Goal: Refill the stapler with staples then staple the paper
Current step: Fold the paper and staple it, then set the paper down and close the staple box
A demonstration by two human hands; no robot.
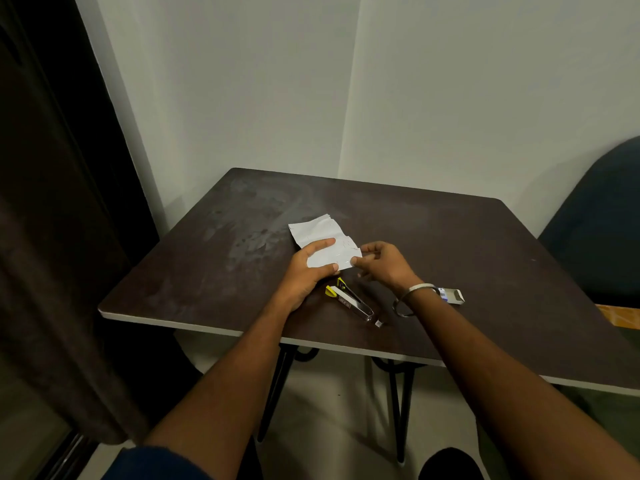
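Observation:
A creased white paper (322, 237) lies on the dark table (450, 244). My left hand (308, 268) grips its near left part, thumb on top. My right hand (382, 263) pinches the paper's near right corner with fingertips. Just in front of my hands lies a yellow and silver stapler (349, 301), hinged open, its metal end pointing toward me. A small strip of staples (379, 323) rests by the stapler's near end. A small open staple box (452, 295) sits to the right, partly behind my right wrist and its metal bangle.
The table's near edge (207, 329) runs close under my forearms. A dark curtain (52, 237) hangs at the left. A dark blue chair (602, 230) stands at the right. Pale walls meet in a corner behind the table.

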